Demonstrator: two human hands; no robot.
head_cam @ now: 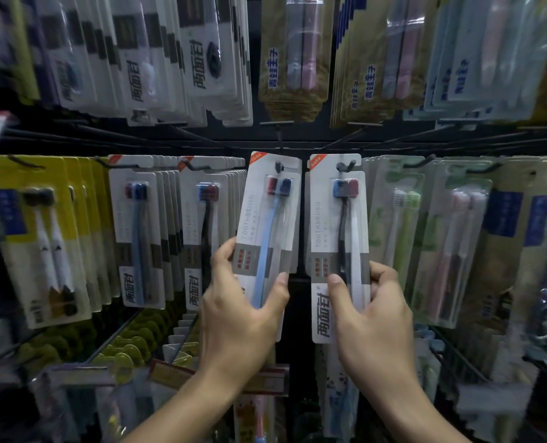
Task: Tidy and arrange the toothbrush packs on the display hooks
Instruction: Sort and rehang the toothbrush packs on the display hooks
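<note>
On the middle hooks, left hand (238, 302) and right hand (369, 310) pinch two toothbrush packs (267, 225) by their lower edges; light, stiff, slippery blister card, I'd say.

Left hand (240, 318), right hand (372, 324) bare; forearms unsleeved (no rings, watch).

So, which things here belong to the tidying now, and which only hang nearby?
In the job:
- left hand grips the tilted blue-brush pack
- right hand grips the black-brush pack
- their hooks

Only nearby:
- yellow packs
- green pack
- gold packs above
</note>
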